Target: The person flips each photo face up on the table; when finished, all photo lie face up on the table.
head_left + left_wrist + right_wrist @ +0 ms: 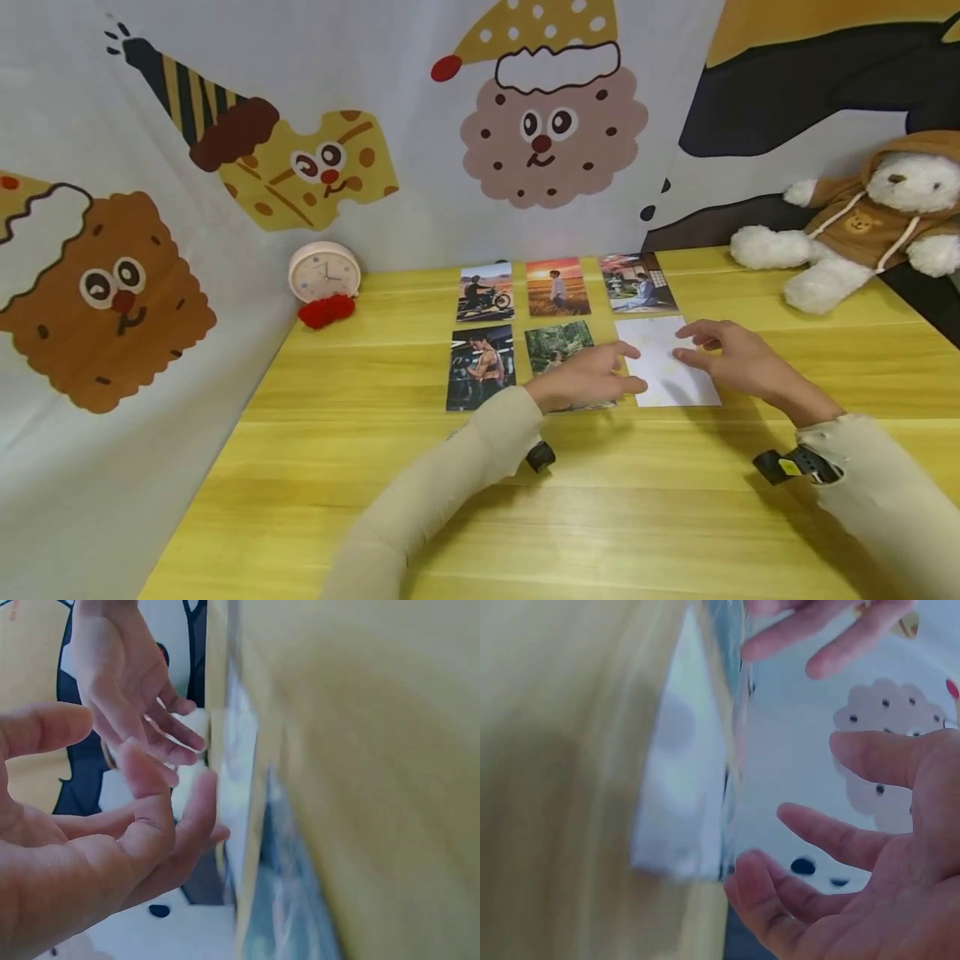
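Note:
A white card (667, 371) lies flat on the table, the last in the front row of photo cards. My left hand (588, 375) hovers over the card's left side with fingers spread, partly covering a forest photo card (555, 340). Above the card's right edge is my right hand (731, 358), its fingers loosely bent and pointing inward. In the left wrist view, the left hand (112, 840) holds nothing, and the right hand (124, 682) appears beyond it. The right wrist view shows the right hand (855, 877) apart from the white card (682, 780).
Other photo cards show a motorcyclist (486, 292), a person in a field (558, 287), a seated robed figure (637, 283) and a gym scene (482, 367). A clock (325, 273) with a red object (327, 311) stands at back left, a teddy bear (862, 217) at back right.

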Available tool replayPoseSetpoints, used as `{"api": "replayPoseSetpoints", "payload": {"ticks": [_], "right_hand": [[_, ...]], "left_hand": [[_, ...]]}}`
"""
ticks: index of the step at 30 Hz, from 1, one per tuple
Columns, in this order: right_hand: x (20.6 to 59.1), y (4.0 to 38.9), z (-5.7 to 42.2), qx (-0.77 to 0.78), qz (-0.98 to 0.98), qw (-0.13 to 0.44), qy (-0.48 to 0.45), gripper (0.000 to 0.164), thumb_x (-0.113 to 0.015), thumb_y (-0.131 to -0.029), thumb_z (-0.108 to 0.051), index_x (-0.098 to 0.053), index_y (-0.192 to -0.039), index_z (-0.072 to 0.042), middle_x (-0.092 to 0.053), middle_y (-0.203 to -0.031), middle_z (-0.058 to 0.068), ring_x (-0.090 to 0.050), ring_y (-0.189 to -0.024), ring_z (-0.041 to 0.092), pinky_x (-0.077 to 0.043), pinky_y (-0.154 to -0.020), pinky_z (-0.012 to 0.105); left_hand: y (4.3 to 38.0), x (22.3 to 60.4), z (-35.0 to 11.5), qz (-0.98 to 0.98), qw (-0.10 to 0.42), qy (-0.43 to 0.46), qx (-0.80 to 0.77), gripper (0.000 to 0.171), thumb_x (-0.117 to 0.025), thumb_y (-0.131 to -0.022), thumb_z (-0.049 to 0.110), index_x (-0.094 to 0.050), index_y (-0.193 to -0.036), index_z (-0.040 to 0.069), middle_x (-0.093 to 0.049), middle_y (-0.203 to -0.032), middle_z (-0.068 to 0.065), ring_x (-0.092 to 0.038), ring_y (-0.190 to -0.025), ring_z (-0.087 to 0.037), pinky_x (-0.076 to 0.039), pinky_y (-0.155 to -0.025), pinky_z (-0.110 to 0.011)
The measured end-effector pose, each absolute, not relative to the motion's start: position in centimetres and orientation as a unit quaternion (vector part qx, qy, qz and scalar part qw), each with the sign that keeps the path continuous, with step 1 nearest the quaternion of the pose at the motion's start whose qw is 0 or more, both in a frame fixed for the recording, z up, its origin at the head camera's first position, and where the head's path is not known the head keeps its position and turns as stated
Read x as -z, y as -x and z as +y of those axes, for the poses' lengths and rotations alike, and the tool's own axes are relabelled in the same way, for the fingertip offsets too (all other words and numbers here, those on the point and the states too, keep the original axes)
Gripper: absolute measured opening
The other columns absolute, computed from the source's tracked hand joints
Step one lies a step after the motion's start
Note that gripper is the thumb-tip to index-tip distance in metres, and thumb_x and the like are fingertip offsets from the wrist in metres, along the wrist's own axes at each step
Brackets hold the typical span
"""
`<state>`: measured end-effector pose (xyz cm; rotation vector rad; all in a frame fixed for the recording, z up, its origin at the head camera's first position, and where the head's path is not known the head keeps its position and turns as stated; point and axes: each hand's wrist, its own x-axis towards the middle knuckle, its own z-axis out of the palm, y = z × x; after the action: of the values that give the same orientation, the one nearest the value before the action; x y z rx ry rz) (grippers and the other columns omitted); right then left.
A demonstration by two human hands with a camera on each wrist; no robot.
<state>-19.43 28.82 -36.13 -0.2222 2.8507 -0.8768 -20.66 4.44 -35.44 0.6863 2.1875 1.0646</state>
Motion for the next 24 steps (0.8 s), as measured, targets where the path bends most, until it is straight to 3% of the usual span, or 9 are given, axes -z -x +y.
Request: {"api": "replayPoseSetpoints", "payload": {"ticks": [2, 5, 9, 11, 14, 16, 18, 21, 24], "right_hand": [[36.6, 19.2, 29.8, 0.306, 0.946, 0.088, 0.057, 0.059, -0.058, -0.102, -0.038, -0.048, -0.141, 0.005, -0.046, -0.141, 0.039, -0.050, -0.125, 0.056, -0.048, -0.096, 0.064], [37.1, 18.9, 30.7, 0.332, 0.936, 0.108, 0.043, 0.068, -0.055, -0.102, -0.041, -0.038, -0.148, 0.007, -0.036, -0.147, 0.042, -0.044, -0.129, 0.061, -0.048, -0.098, 0.066], [37.5, 18.8, 31.3, 0.386, 0.914, 0.117, 0.037, 0.072, -0.053, -0.103, -0.040, -0.027, -0.153, 0.006, -0.033, -0.148, 0.041, -0.053, -0.123, 0.054, -0.055, -0.094, 0.050], [37.6, 18.8, 31.5, 0.415, 0.902, 0.116, 0.036, 0.071, -0.051, -0.105, -0.037, -0.024, -0.154, 0.006, -0.036, -0.148, 0.039, -0.064, -0.114, 0.032, -0.056, -0.088, 0.034], [37.8, 19.0, 31.9, 0.465, 0.877, 0.116, 0.036, 0.072, -0.048, -0.106, -0.033, -0.017, -0.155, 0.008, -0.040, -0.147, 0.037, -0.064, -0.102, 0.002, -0.054, -0.081, 0.019], [38.0, 19.1, 32.3, 0.515, 0.849, 0.120, 0.026, 0.073, -0.047, -0.107, -0.032, -0.012, -0.156, 0.010, -0.057, -0.138, 0.022, -0.061, -0.095, -0.008, -0.054, -0.079, 0.016], [38.3, 19.2, 32.9, 0.597, 0.792, 0.121, 0.028, 0.068, -0.047, -0.107, -0.026, -0.011, -0.155, 0.007, -0.066, -0.125, 0.006, -0.063, -0.095, -0.006, -0.055, -0.081, 0.016], [38.5, 19.3, 33.8, 0.713, 0.688, 0.131, 0.037, 0.047, -0.045, -0.107, -0.017, -0.024, -0.148, -0.005, -0.070, -0.108, -0.013, -0.067, -0.099, 0.001, -0.057, -0.083, 0.018], [38.5, 19.5, 34.2, 0.775, 0.613, 0.144, 0.056, 0.024, -0.041, -0.108, -0.012, -0.036, -0.132, -0.014, -0.072, -0.110, -0.005, -0.069, -0.102, 0.007, -0.057, -0.085, 0.020]], "left_hand": [[20.6, 35.7, 5.1, 0.808, 0.322, -0.248, -0.426, 0.061, -0.060, -0.100, 0.032, -0.036, -0.154, 0.016, -0.061, -0.081, -0.003, -0.052, -0.061, -0.014, -0.051, -0.079, -0.029], [20.7, 36.2, 5.7, 0.795, 0.339, -0.230, -0.448, 0.064, -0.061, -0.100, 0.029, -0.031, -0.156, 0.016, -0.060, -0.071, -0.002, -0.050, -0.059, -0.011, -0.049, -0.077, -0.028], [20.6, 36.4, 6.3, 0.814, 0.328, -0.225, -0.424, 0.065, -0.061, -0.100, 0.034, -0.033, -0.156, 0.021, -0.073, -0.104, -0.002, -0.068, -0.093, -0.011, -0.053, -0.091, -0.030], [20.5, 36.4, 6.6, 0.832, 0.315, -0.235, -0.391, 0.063, -0.061, -0.099, 0.037, -0.034, -0.155, 0.024, -0.072, -0.119, -0.002, -0.068, -0.108, -0.012, -0.051, -0.100, -0.031], [20.3, 36.3, 7.1, 0.856, 0.298, -0.256, -0.337, 0.062, -0.059, -0.100, 0.040, -0.035, -0.155, 0.025, -0.065, -0.137, 0.002, -0.062, -0.124, -0.011, -0.049, -0.107, -0.030], [20.3, 36.3, 7.5, 0.866, 0.288, -0.268, -0.310, 0.061, -0.058, -0.100, 0.041, -0.035, -0.155, 0.026, -0.066, -0.134, 0.003, -0.063, -0.117, -0.009, -0.050, -0.103, -0.027], [20.2, 36.3, 7.9, 0.873, 0.279, -0.274, -0.293, 0.062, -0.057, -0.101, 0.041, -0.034, -0.156, 0.027, -0.067, -0.130, 0.005, -0.065, -0.109, -0.008, -0.050, -0.101, -0.026], [20.1, 36.2, 8.3, 0.885, 0.256, -0.277, -0.272, 0.062, -0.056, -0.100, 0.042, -0.034, -0.157, 0.026, -0.067, -0.131, 0.006, -0.065, -0.109, -0.007, -0.049, -0.103, -0.024], [19.9, 36.0, 8.6, 0.897, 0.235, -0.272, -0.257, 0.062, -0.055, -0.100, 0.043, -0.035, -0.156, 0.027, -0.052, -0.151, 0.011, -0.053, -0.136, -0.009, -0.045, -0.111, -0.027]]}}
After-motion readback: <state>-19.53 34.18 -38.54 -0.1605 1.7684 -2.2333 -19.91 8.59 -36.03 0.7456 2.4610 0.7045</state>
